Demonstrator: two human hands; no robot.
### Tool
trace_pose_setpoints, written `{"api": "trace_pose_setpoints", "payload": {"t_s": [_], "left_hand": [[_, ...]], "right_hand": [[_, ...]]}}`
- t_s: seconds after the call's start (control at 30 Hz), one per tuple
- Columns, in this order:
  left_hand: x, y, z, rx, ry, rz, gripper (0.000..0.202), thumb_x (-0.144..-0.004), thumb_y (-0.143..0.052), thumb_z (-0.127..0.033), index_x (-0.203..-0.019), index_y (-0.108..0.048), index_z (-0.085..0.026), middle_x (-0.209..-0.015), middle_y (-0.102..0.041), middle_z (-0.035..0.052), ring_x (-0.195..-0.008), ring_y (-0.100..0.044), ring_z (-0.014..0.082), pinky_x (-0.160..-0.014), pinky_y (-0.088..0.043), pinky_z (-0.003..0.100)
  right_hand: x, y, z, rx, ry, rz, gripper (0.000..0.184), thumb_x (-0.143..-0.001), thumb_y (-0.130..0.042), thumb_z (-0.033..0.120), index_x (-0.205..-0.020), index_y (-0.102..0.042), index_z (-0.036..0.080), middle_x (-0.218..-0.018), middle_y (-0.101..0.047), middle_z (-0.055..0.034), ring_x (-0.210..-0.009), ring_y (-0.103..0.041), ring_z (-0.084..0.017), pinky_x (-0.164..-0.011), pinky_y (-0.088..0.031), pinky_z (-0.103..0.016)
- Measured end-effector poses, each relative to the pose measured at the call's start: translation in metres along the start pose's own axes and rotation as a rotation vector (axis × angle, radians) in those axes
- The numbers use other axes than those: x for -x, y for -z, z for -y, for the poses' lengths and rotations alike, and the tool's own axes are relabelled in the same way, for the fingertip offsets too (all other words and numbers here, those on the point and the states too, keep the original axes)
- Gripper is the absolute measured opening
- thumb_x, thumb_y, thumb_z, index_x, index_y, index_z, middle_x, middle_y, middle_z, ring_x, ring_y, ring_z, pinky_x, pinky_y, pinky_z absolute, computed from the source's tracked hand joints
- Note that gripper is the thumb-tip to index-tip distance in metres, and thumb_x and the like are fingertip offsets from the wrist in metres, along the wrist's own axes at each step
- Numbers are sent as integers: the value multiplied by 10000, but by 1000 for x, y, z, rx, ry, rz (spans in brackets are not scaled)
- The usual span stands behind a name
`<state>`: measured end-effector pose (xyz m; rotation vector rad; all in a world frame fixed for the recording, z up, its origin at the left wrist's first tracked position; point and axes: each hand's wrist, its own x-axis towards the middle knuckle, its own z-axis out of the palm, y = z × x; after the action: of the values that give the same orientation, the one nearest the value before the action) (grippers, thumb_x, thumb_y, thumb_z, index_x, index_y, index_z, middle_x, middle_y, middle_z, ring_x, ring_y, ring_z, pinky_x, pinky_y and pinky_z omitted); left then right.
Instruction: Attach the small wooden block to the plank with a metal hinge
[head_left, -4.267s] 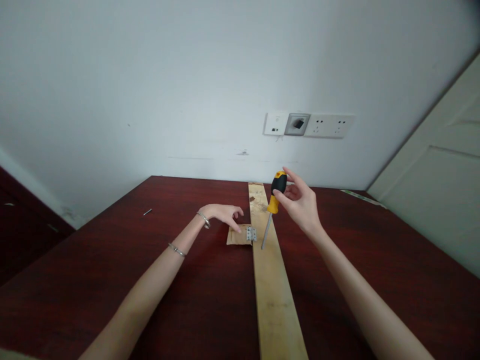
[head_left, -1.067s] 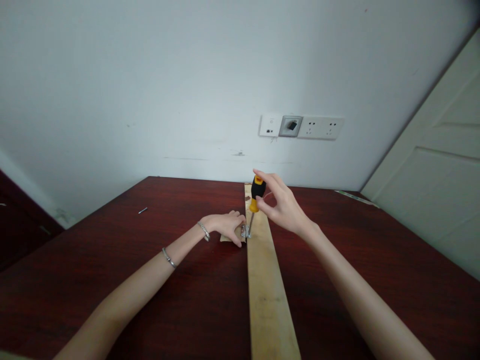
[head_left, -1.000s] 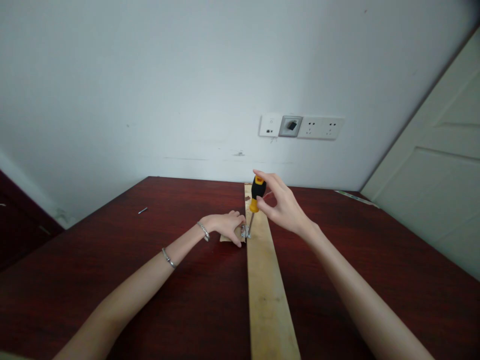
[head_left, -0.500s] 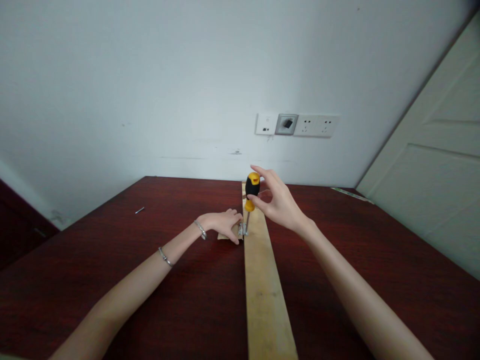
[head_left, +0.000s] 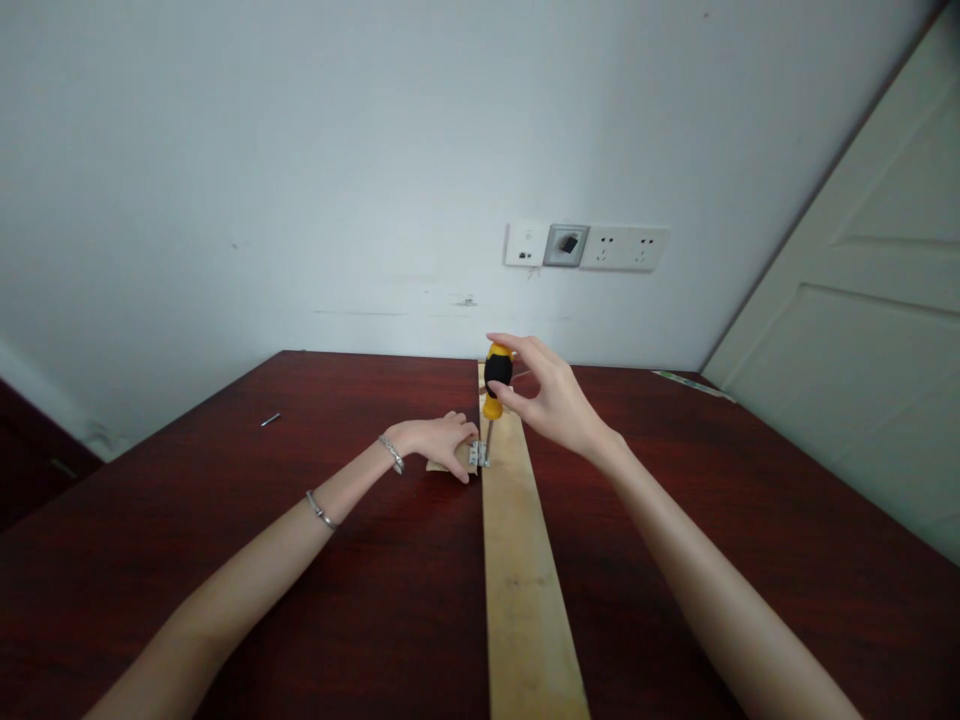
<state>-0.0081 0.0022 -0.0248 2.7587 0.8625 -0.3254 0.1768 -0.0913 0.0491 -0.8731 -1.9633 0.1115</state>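
My right hand (head_left: 551, 400) has its fingers and thumb around the yellow-and-black handle of a screwdriver (head_left: 497, 372). The screwdriver stands nearly upright, slightly tilted, its tip down at the right leaf of a small metal hinge (head_left: 478, 454). That leaf lies on the left edge of a long pale wooden board (head_left: 529, 590). The hinge's left leaf rests on a small wooden block (head_left: 439, 466) beside the board. My left hand (head_left: 439, 440) lies over this block and grips it, thumb towards me and fingers on the far side, mostly covering it. Any screw under the tip is too small to make out.
The dark red tabletop (head_left: 360, 620) meets a white wall at the back. A loose screw or nail (head_left: 271, 419) lies to the left. A thin strip (head_left: 694, 385) lies at the far right edge. Wall sockets (head_left: 622, 248) are above, and a pale door (head_left: 862, 300) stands right.
My right fingers have shifted around the screwdriver handle, which has turned a little. My left hand stays on the block. The whole view has moved slightly, and the hinge shows more clearly.
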Motion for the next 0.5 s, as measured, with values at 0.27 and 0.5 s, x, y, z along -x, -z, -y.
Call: {"api": "trace_pose_setpoints", "payload": {"t_s": [0.27,0.5], "left_hand": [[0,0,0,-22,9,2,765,-614,-674,-625,-1211,-462,-196,-1133,-469,98,-1066,-433,288,-886,-391,345],[-1,-1,2,-25,0,-6,790,-607,-664,-642,-1226,-469,-191,-1157,-473,107,-1068,-428,292,-889,-382,348]], "right_hand": [[-1,-2,2,72,18,-10,466,-816,-570,236,-1275,-485,247,-1108,-497,-93,-981,-531,-214,-770,-541,-368],[0,-4,-1,58,-27,-47,555,-830,-555,245,-1356,-378,265,-1074,-479,-90,-952,-521,-209,-740,-552,-369]]}}
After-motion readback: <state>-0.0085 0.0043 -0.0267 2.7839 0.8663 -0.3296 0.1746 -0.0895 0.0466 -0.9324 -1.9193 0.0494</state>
